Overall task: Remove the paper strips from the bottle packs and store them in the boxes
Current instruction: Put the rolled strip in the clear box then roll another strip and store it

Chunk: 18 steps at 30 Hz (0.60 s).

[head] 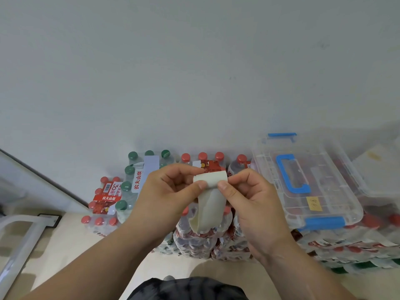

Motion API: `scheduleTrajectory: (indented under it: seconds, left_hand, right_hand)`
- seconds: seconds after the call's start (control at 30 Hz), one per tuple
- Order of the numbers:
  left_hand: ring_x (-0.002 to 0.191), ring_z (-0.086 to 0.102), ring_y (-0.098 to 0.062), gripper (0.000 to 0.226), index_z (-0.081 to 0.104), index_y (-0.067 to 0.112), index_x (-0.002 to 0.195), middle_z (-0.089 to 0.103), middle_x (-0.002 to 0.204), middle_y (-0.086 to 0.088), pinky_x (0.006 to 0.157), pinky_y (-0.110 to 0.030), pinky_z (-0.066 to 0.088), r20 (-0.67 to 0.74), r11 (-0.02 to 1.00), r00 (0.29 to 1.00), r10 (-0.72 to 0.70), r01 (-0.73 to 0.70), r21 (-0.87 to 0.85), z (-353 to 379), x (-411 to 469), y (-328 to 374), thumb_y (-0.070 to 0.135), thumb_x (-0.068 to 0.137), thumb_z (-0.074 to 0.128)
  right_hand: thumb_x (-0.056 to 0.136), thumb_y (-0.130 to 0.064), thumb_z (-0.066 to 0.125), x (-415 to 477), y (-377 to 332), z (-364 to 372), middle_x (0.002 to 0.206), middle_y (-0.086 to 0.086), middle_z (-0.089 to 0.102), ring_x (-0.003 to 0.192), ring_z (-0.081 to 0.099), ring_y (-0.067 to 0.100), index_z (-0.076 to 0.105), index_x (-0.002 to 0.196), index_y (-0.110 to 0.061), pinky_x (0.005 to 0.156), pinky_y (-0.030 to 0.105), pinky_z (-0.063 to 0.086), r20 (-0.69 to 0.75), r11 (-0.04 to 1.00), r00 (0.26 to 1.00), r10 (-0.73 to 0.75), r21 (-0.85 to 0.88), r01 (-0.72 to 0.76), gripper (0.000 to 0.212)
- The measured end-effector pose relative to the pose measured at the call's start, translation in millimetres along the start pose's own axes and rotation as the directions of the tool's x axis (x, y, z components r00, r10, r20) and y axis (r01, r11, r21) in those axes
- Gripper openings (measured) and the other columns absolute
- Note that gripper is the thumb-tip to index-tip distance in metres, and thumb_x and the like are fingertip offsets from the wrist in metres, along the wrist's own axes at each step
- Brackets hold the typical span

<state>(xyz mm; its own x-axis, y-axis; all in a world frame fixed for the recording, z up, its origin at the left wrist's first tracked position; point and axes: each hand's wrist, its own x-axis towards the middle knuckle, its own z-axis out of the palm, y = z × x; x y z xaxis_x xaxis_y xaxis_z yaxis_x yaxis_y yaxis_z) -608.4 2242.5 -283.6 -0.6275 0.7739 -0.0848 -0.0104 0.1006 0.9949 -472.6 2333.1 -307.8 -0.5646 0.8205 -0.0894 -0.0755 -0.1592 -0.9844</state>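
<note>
Both hands, left hand and right hand, pinched one paper strip in their grip; one clear box sat on bottle packs.

Plain pale wall, light beige floor, soft even light

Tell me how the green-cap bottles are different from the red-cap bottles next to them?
The green-cap bottles have dark green lids; the red-cap bottles have red lids. The green pack carries a mostly white strip with red writing; the red pack's strip is mostly red. The hands hide more of the red pack than the green. Both are clear bottles wrapped in packs, standing by the wall.
</note>
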Motion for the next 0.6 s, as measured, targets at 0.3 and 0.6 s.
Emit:
scheduleTrajectory:
  seconds: [0.3, 0.6]
  left_hand:
    - [0.081, 0.072, -0.031, 0.026, 0.076, 0.01, 0.092, 0.075, 0.085, -0.015, 0.076, -0.047, 0.061, 0.025, 1.0, 0.999, 0.029, -0.029, 0.001, 3, 6, 0, -0.012, 0.077, 0.074]
    - [0.085, 0.074, -0.024, 0.026, 0.079, 0.019, 0.099, 0.077, 0.092, -0.012, 0.069, -0.031, 0.061, 0.053, 0.997, 0.998, -0.021, 0.025, -0.07, 9, 11, 3, 0.018, 0.073, 0.074]
  right_hand:
    - [0.073, -0.036, 0.072, 5, -4, -5, 0.09, 0.008, 0.079, 0.091, 0.075, 0.029, 0.074, 0.105, -0.023, 0.077, 0.041, 0.062, -0.017, 0.999, 0.999, 0.042, 0.018, -0.042, 0.035]
    - [0.09, -0.009, 0.07, 9, -5, -3, 0.092, 0.007, 0.079, 0.085, 0.076, 0.022, 0.072, 0.105, -0.02, 0.072, 0.038, 0.063, -0.031, 0.995, 0.998, 0.062, 0.079, -0.059, 0.018]
